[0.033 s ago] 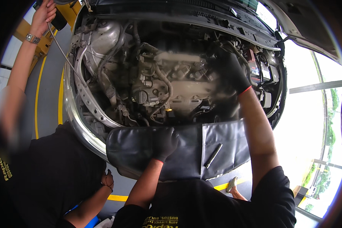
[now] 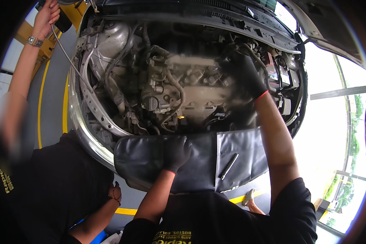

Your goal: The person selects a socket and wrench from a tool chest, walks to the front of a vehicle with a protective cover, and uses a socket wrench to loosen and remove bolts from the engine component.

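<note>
My left hand (image 2: 177,153), in a black glove, rests on the black padded cover (image 2: 146,156) draped over the car's front edge. Its fingers look loosely bent and apart, with nothing seen in them, though black on black hides detail. My right hand (image 2: 248,75), also black-gloved, reaches into the engine bay at the right end of the engine (image 2: 201,94). Blur and dark shadow hide its fingers and whatever they touch. Lying at a slant on the cover, between my arms, is a slim dark metal rod-like tool (image 2: 229,166).
To my left a co-worker's raised hand (image 2: 46,18) grips something near the thin prop rod (image 2: 65,53); their other hand (image 2: 115,193) hangs low. A battery (image 2: 282,73) sits right of the engine. The raised hood (image 2: 333,32) slants overhead. A foot (image 2: 249,197) shows beyond the cover.
</note>
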### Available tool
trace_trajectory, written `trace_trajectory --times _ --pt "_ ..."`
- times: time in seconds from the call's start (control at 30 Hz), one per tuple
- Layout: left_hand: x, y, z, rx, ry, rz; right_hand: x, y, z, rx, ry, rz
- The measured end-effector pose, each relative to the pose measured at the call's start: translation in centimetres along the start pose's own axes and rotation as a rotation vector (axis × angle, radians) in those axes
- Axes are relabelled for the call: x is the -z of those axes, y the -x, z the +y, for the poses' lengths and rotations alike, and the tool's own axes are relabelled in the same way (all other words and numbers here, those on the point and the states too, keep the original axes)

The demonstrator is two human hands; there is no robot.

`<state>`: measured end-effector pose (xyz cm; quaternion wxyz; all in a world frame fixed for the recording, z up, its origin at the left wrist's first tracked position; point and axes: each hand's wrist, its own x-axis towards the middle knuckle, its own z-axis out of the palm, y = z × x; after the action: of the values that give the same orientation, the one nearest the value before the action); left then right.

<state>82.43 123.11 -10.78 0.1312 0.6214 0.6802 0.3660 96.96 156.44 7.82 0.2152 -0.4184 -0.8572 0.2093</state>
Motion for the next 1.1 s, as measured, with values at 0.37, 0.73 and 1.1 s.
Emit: trace_trajectory --times 0.37,0.73,1.1 --pt "0.4 0.0 -0.3 0.032 -0.054 -0.027 -10.5 -0.2 -4.7 -0.175 0.048 -0.072" --pt "-1.2 -21.4 -3.4 -0.111 0.248 0.325 -16.9 -2.7 -2.3 -0.161 0.079 -0.083" --pt "-1.4 -26.8 -6.9 -0.321 -0.489 -0.171 -15.8 0.2 -4.2 -0.164 -0.107 0.19"
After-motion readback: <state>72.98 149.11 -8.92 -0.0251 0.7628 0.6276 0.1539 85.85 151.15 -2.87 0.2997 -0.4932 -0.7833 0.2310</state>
